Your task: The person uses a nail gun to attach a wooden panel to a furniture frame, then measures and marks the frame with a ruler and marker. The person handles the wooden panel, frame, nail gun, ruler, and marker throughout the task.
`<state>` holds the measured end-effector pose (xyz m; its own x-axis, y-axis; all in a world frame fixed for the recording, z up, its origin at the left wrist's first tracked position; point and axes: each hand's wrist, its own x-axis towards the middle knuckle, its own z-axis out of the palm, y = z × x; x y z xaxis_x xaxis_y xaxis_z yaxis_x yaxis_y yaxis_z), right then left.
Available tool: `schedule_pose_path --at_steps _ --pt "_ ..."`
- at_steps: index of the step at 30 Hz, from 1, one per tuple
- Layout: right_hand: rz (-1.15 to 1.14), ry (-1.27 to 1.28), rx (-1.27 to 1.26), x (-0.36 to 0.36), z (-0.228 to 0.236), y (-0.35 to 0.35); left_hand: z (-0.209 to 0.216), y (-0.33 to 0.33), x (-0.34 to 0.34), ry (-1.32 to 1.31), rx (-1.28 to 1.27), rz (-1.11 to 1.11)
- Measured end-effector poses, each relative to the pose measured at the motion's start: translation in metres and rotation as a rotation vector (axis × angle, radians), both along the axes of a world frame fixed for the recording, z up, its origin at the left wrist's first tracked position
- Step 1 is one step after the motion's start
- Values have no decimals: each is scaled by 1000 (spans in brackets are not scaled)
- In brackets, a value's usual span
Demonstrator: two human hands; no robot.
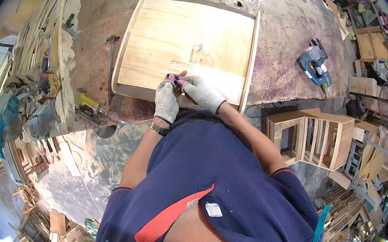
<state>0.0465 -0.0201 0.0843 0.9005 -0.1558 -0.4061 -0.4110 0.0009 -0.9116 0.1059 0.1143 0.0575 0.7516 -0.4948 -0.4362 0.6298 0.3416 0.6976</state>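
Both my hands wear pale knitted gloves that leave the fingertips bare. They meet over the near edge of a wooden panel [161, 33] with raised side strips, which lies flat on the worktable. My left hand [166, 99] and my right hand [201, 92] are closed with their fingertips together around a small blue object [172, 77]. Most of it is covered by the fingers, so its kind does not show. Just beyond the fingertips, a small light wooden piece [181, 64] seems to rest on the panel.
A blue and grey jigsaw [315, 66] lies to the right on the worktable [283, 39]. Left of the panel are a bar clamp [111, 66] and a yellow power tool [88, 104]. A wooden frame cabinet [314, 137] stands right of me. Timber offcuts [338, 213] crowd both sides.
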Motion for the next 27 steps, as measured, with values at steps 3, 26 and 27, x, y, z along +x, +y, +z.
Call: schedule_pose_path --at_steps 3,26,27 --pt "96 -184 -495 9 6 9 10 -6 1 20 53 125" --pt "-73 -351 -88 149 -72 -74 -76 50 136 -1444 1483 -35" --pt "-69 -356 -106 160 -76 -71 -73 49 136 -1435 1484 -35"
